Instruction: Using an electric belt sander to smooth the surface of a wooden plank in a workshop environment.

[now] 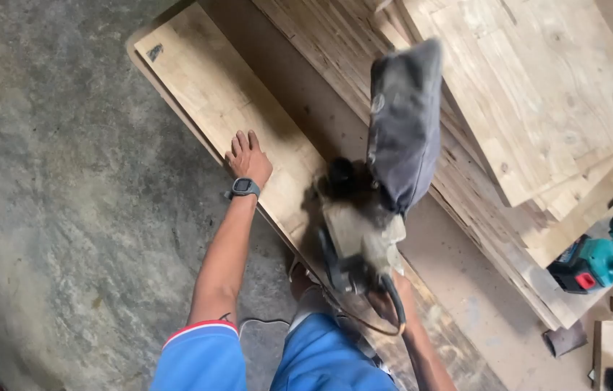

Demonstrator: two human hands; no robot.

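Our left hand (250, 158) lies flat and open, fingers together, pressing on the long pale wooden plank (227, 108) near its left edge; a dark wristwatch (245, 187) sits just behind it on the wrist. Our right hand (392, 289) is closed around the rear handle of the dusty grey electric sander (357, 239) — the machine rests on the same plank, just right of the left hand, with a black cord looping from its back. A dark grey cloth dust bag (402, 123) rises from the sander's front and tilts away from us. The plank lies on a brown board over the grey concrete floor (53, 217). To the right, well apart, a stack of pale wooden panels (538, 94) spreads out, and a teal cordless power tool (607, 253) lies beside its lower edge.
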